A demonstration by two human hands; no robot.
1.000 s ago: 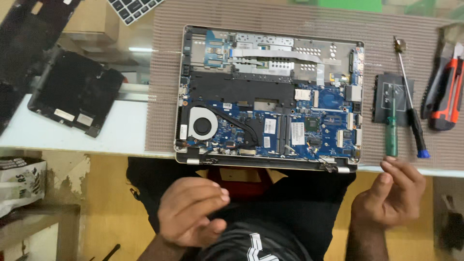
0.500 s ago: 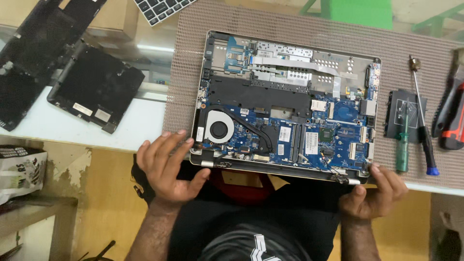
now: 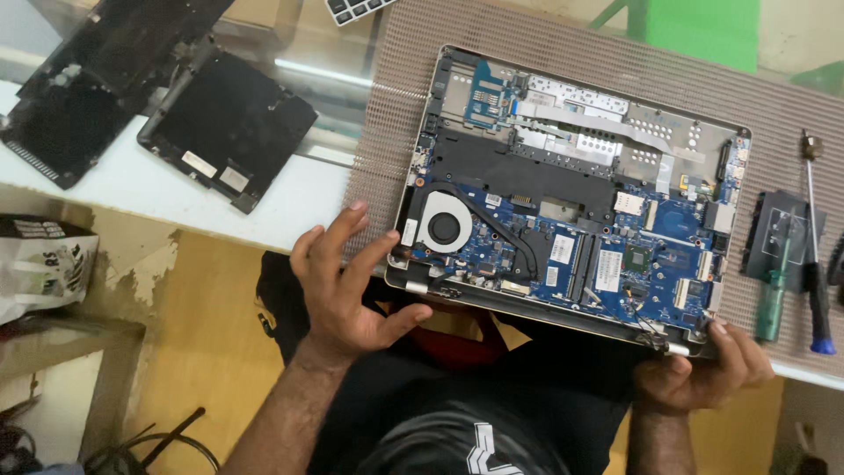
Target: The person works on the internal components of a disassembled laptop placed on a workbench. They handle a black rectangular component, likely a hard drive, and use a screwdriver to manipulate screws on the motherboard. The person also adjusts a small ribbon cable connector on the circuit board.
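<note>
An opened laptop lies on a brown mesh mat, its blue circuit board and round fan exposed. Its near edge hangs over the table's front edge, above my lap. My left hand is spread open at the laptop's near left corner, fingertips by the edge and thumb just under it. My right hand is curled around the near right corner, thumb on top by the hinge.
To the right of the laptop lie a black bracket, a green-handled screwdriver and a blue-tipped screwdriver. Two black cover panels sit at the back left. A white bag stands on a low shelf at the left.
My left hand rose from my lap to the laptop's near left corner. My right hand left the screwdrivers and took hold of the near right corner.
</note>
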